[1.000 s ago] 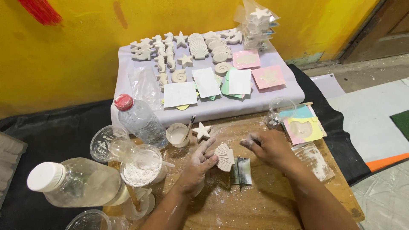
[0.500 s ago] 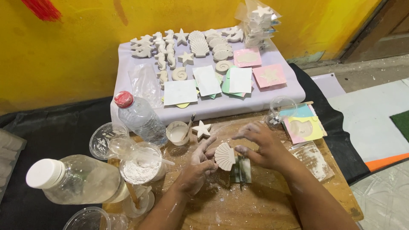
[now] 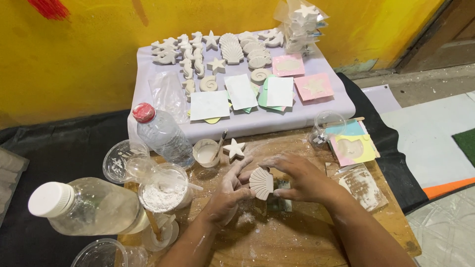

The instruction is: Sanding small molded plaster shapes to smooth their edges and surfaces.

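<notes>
Near the middle of the wooden surface (image 3: 297,247), both hands meet on a white plaster scallop shell (image 3: 261,183): the left hand (image 3: 225,193) pinches its left edge with fingers closed on it, and the right hand (image 3: 302,178) curls over its right side, fingers closed on the piece from above. Under the shell lies a small dark mould or pad (image 3: 281,198), partly hidden, so I cannot tell what it is. By the look of it, the cast is already out of its mould and whole; any trimming or cleaning seems yet to come, and white dust litters the wood. Just beyond the hands sit a plaster starfish (image 3: 233,148) and a small cup of wet plaster (image 3: 206,152) with a stick in it. To the left stand a red-capped water bottle (image 3: 162,134), a cup of white powder (image 3: 161,190) and a big white-capped jar (image 3: 89,205) on its side. To the right lies a yellow and pink shell mould (image 3: 350,148). On the far side, a lilac tray (image 3: 341,106) carries many finished plaster figures (image 3: 232,49) and coloured moulds. Nothing stands between the hands and the shell; the cups crowd the left.
</notes>
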